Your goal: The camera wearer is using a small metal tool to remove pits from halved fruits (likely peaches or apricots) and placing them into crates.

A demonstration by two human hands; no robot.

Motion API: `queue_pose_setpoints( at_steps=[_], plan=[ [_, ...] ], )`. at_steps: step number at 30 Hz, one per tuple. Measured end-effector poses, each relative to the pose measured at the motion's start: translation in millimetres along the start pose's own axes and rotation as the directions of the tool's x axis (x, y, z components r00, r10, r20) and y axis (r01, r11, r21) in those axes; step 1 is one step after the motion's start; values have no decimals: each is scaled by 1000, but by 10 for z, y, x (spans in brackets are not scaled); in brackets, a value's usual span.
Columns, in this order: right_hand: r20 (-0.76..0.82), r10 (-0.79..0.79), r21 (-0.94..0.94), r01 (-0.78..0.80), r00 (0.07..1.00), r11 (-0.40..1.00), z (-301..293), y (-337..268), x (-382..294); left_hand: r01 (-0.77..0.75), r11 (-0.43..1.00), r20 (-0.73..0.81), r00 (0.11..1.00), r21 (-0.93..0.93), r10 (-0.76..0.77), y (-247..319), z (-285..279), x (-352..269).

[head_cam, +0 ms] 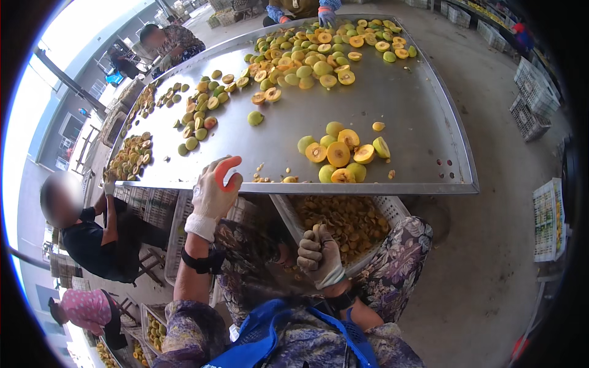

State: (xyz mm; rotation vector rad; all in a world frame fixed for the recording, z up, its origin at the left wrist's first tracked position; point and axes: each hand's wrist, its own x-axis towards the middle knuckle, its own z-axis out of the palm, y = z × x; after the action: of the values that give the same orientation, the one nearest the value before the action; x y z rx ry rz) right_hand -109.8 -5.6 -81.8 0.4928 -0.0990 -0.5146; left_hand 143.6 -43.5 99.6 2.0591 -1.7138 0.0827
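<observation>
My left hand (216,193), in a cream knit glove with an orange-red covering along its index finger, is at the metal table's near edge. Its index finger and thumb form a wide C with nothing visible between them. My right hand (322,255), in a brownish glove, is curled over a plastic crate (398,211) of fruit pieces (349,221) below the edge; whether it grips anything small is hidden. Beyond it on the metal table (414,124) lies a small group of yellow-green fruit, some halved (338,154), some with cut faces down. Small pits (261,178) lie near my left hand.
A large pile of fruit (303,71) covers the table's far side, near a co-worker's gloved hands (326,16). Another person (99,230) sits at the left by a fruit heap (133,156). Crates (547,221) stand at the right. The table has a raised metal rim.
</observation>
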Motion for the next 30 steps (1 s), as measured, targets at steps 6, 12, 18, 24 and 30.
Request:
queue_pose_setpoints(
  at_steps=[6,12,18,24,30],
  plan=[
    [-160,-158,-133,137,974,982,41,8,-89,-411,905,268,865,-106,425,255,1440,960],
    [-308,-351,-405,211,884,890,294,106,-68,-60,982,613,774,-181,160,365,1263,1306],
    [-263,-562,-884,38,784,466,440,241,-155,461,-180,417,878,-869,238,60,777,421],
    [-144,-604,-959,40,784,280,440,369,-114,462,-650,487,859,-603,159,347,833,-380],
    [-125,-527,-915,108,841,389,701,401,-190,391,-486,353,920,-782,172,593,951,-823]
  ],
)
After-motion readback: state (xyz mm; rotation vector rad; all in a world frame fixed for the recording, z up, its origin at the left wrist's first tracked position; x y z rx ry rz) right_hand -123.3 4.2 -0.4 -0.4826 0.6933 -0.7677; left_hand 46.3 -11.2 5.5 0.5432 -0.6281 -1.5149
